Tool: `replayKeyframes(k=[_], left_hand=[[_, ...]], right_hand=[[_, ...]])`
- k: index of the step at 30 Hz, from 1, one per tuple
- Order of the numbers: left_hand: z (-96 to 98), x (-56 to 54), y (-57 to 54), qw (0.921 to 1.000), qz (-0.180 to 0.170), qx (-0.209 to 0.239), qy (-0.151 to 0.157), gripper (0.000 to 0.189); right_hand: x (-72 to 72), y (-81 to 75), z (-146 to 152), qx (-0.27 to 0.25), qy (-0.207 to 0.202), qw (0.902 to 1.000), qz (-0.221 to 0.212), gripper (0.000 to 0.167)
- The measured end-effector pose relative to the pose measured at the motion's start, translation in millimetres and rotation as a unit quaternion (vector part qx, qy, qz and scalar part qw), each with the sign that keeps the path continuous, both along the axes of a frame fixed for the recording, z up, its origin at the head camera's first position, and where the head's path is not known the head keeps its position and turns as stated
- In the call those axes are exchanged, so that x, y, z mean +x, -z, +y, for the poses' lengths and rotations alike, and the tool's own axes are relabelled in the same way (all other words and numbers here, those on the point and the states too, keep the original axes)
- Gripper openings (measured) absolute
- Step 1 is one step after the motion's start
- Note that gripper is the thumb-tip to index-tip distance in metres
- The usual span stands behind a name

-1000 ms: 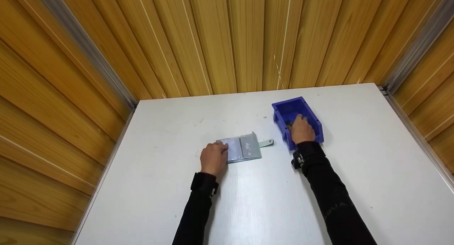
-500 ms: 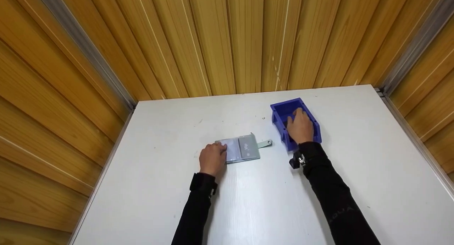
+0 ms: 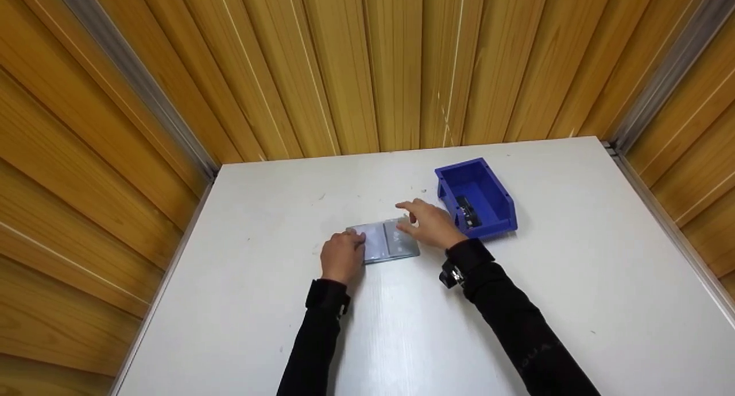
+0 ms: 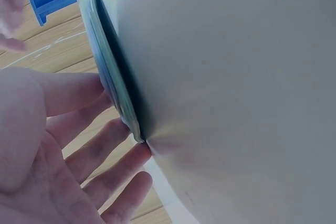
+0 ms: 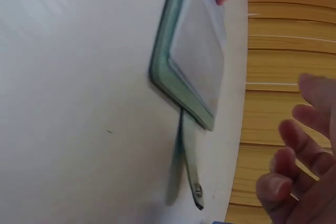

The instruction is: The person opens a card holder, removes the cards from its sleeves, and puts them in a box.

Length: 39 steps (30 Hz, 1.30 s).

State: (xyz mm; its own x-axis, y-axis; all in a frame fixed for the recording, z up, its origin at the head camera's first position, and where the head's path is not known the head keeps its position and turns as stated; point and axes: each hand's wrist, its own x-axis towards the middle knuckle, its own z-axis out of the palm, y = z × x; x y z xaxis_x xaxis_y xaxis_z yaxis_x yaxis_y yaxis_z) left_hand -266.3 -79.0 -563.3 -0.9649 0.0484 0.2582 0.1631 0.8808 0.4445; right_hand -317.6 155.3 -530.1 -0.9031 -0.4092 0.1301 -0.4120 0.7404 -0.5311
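A pale green card holder [image 3: 376, 244] with clear pockets lies on the white table. My left hand [image 3: 341, 257] rests on its left end, thumb and fingertips pressing there with the fingers fairly straight. In the left wrist view, the thumb meets the layered edge of the holder [image 4: 113, 69]. Over the holder's right end hovers my right hand [image 3: 432, 224], fingers loosely bent and nothing visible between them. The right wrist view shows the snap strap [image 5: 190, 156] sticking out from the holder; the right hand hides it in the head view.
To the right of the holder stands a blue plastic bin [image 3: 485, 229], with a small black item [image 3: 468, 211] inside by its left wall. Wood-patterned walls [image 3: 390, 69] border the white table [image 3: 275, 212] at the back and sides.
My right hand has come out of the blue bin and moved left to the card holder, uncovering the black item. The left hand stays on the holder.
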Motion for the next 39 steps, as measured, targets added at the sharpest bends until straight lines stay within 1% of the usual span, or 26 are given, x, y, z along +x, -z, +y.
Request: replayKeyframes(k=[3, 5, 8, 10, 12, 14, 16, 18, 21, 22, 24, 26, 28, 31, 34, 36, 37, 39], left_hand=[[0.4, 0.4, -0.3, 0.9999, -0.009, 0.005, -0.003, 0.025], [0.7, 0.9, -0.5, 1.0, -0.006, 0.0, -0.002, 0.024], [0.8, 0.6, -1.0, 0.9999, -0.004, -0.009, -0.002, 0.024], [0.9, 0.0, -1.3, 0.9999, -0.001, -0.013, -0.001, 0.024], [1.0, -0.5, -2.3, 0.9999, -0.003, -0.009, -0.003, 0.024], [0.7, -0.5, -3.2, 1.0, 0.0, -0.006, -0.002, 0.024], [0.1, -0.1, -3.5, 1.0, 0.001, -0.004, -0.001, 0.025], [-0.5, 0.6, -3.2, 1.0, 0.002, -0.002, 0.0, 0.025], [-1.2, 1.5, -2.2, 1.0, -0.001, -0.002, 0.001, 0.025], [-1.4, 1.7, -1.9, 1.0, -0.001, -0.001, 0.002, 0.026], [-1.8, 2.0, -1.6, 1.0, -0.004, 0.004, 0.004, 0.026], [-2.4, 2.4, -2.1, 0.9999, -0.011, 0.013, 0.005, 0.026], [-3.3, 2.4, -3.3, 0.9995, -0.021, 0.022, 0.006, 0.026], [-5.2, 1.5, -5.5, 0.998, -0.047, 0.042, 0.003, 0.028], [-7.3, -0.6, -7.0, 0.996, -0.062, 0.064, 0.001, 0.036], [-8.4, -1.8, -7.8, 0.9948, -0.066, 0.077, 0.004, 0.042], [-8.8, -2.3, -8.1, 0.9942, -0.068, 0.083, 0.007, 0.045], [-9.3, -2.2, -8.3, 0.9936, -0.071, 0.087, 0.009, 0.048]], right_hand=[[3.3, 10.9, -2.6, 0.066, -0.014, 0.9972, -0.034, 0.068], [4.4, 17.8, -1.5, 0.095, -0.016, 0.9945, -0.042, 0.073], [4.3, 24.4, 1.0, 0.112, -0.013, 0.9922, -0.052, 0.073], [3.5, 26.1, 2.4, 0.114, -0.011, 0.9919, -0.055, 0.071], [2.7, 26.3, 3.1, 0.108, -0.01, 0.9925, -0.056, 0.069], [1.8, 26.8, 2.8, 0.104, -0.011, 0.9934, -0.047, 0.065], [1.3, 28.2, 1.9, 0.087, -0.011, 0.9955, -0.036, 0.059], [0.9, 30.3, 0.2, 0.061, -0.01, 0.9979, -0.018, 0.048], [0.8, 32.8, -2.9, 0.012, -0.007, 0.9999, 0.009, 0.025], [0.7, 33.1, -3.8, -0.003, -0.003, 0.9999, 0.012, 0.02], [1.0, 32.7, -5.0, -0.024, 0.006, 0.9996, 0.011, 0.02], [1.3, 31.2, -5.2, -0.042, 0.014, 0.999, -0.007, 0.021], [1.2, 29.6, -5.0, -0.066, 0.015, 0.9972, -0.031, 0.019], [1.3, 27.2, -5.8, -0.105, 0.003, 0.9924, -0.065, 0.024], [2.7, 25.9, -9.7, -0.128, -0.022, 0.9878, -0.085, 0.029], [5.3, 25.3, -14.6, -0.122, -0.04, 0.9872, -0.094, 0.028], [7.0, 25.2, -17.5, -0.11, -0.051, 0.9881, -0.094, 0.027], [11.5, 24.8, -23.5, -0.068, -0.066, 0.9917, -0.087, 0.025]])
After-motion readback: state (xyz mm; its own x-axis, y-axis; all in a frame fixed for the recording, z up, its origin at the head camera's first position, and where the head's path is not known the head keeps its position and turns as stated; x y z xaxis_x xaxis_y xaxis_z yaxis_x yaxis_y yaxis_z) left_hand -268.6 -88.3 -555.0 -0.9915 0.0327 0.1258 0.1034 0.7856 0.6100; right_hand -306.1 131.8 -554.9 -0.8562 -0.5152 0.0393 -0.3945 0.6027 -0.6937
